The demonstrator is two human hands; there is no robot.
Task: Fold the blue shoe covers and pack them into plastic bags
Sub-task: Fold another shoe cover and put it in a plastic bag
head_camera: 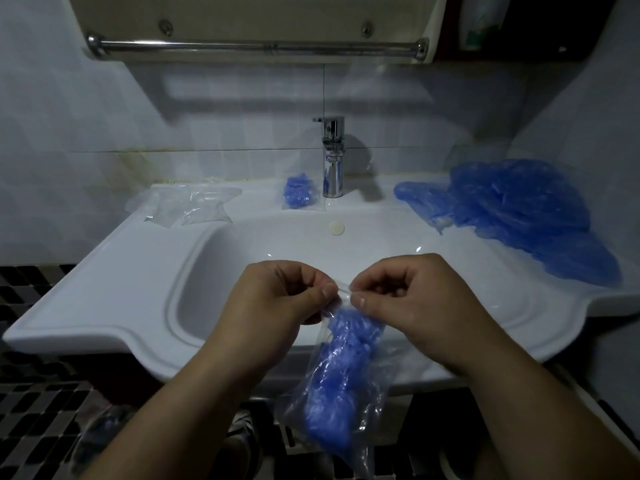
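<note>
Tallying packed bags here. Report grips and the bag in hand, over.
Status: left grip and right grip pinch the plastic bag at its top edge. Inside it, blue shoe covers. Nothing in the way.

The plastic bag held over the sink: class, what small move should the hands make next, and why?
Probably slide the pinch along the top edge of the plastic bag to close it. The left hand and right hand both pinch that edge, the blue shoe covers already sit inside, and a packed bag lies beside the tap.
</note>
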